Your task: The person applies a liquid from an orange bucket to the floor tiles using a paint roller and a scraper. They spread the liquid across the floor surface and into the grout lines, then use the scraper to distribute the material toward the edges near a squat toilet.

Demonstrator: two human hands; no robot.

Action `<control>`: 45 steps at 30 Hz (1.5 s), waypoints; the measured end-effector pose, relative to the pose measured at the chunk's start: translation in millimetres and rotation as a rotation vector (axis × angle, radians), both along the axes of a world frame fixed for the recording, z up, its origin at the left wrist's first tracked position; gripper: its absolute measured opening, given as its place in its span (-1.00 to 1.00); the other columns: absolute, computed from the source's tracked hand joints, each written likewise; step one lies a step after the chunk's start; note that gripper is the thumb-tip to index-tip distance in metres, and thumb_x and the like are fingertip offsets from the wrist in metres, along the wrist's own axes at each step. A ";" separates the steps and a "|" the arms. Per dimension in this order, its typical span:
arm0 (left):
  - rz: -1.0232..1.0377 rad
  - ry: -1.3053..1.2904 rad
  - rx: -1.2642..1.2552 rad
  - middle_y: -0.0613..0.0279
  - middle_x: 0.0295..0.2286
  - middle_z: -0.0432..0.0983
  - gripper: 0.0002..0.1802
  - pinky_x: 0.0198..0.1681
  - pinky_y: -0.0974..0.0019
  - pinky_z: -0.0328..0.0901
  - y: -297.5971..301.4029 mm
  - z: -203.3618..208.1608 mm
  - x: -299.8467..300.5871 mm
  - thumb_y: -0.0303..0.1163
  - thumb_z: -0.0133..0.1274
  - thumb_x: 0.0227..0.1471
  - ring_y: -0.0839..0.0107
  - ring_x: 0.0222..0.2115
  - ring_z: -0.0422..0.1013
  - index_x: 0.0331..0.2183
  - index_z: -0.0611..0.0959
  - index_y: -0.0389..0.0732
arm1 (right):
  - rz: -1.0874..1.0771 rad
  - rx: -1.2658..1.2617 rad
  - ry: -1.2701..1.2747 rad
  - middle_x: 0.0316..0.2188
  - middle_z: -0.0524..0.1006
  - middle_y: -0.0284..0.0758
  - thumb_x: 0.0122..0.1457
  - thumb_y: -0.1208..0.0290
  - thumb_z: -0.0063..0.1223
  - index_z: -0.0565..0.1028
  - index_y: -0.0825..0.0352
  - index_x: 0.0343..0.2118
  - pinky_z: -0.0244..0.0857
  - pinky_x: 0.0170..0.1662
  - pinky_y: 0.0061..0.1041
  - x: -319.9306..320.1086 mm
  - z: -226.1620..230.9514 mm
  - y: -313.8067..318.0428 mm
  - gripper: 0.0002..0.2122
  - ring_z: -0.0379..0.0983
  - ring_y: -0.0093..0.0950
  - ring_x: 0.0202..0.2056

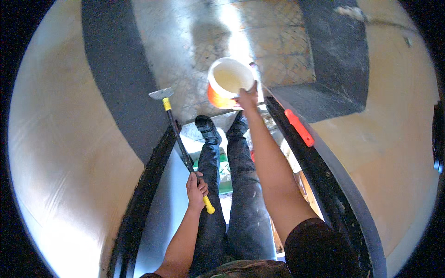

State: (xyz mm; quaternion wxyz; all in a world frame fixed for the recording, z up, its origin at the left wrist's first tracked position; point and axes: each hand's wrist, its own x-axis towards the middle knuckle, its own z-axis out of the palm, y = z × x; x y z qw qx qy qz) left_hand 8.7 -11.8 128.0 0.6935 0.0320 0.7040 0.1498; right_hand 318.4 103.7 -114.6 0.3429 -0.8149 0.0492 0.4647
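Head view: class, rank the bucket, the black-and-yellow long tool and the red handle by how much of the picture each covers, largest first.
1. Bucket
2. Long tool, longer than the bucket but thin
3. Red handle

Nearness to the camera may skew true sizes.

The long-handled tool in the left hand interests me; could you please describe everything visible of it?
The long-handled tool has a slim black shaft with a yellow collar below its wide grey head, which looks like metal, and a rounded yellow butt. It slants, head toward the picture's upper left, butt toward the lower right. The left hand grips it near the butt. Whether its head touches anything is unclear.
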 end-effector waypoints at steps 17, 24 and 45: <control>0.071 0.010 -0.090 0.51 -0.71 0.12 -0.62 -0.72 0.51 -0.05 15.9 -2.3 -30.7 0.04 -0.17 0.36 0.66 -0.76 0.05 -0.34 0.44 -0.04 | 0.377 -0.222 -0.264 -0.28 0.60 0.12 0.05 0.52 -0.06 -0.17 0.25 0.43 0.54 -0.60 -0.25 60.1 50.1 -3.7 -0.15 0.61 -0.28 -0.56; 0.092 -0.024 -0.097 0.53 -0.71 0.11 -0.62 -0.72 0.52 -0.05 23.9 -2.5 -39.2 0.05 -0.17 0.35 0.67 -0.76 0.06 -0.34 0.44 -0.03 | 0.434 -0.275 -0.154 -0.36 0.60 0.03 0.08 0.55 -0.05 -0.12 0.16 0.43 0.53 -0.61 -0.29 5.6 5.8 -36.8 -0.18 0.58 -0.29 -0.60; 0.243 -0.107 -0.070 0.53 -0.68 0.14 -0.65 -0.72 0.51 -0.02 41.4 -32.9 -38.6 0.05 -0.12 0.33 0.66 -0.75 0.07 -0.27 0.45 -0.02 | 1.022 -0.835 0.218 -0.61 0.42 -0.28 0.12 0.36 0.04 0.44 0.29 -0.39 0.36 -0.42 -0.27 98.2 -176.5 255.3 -0.89 0.39 -0.33 -0.53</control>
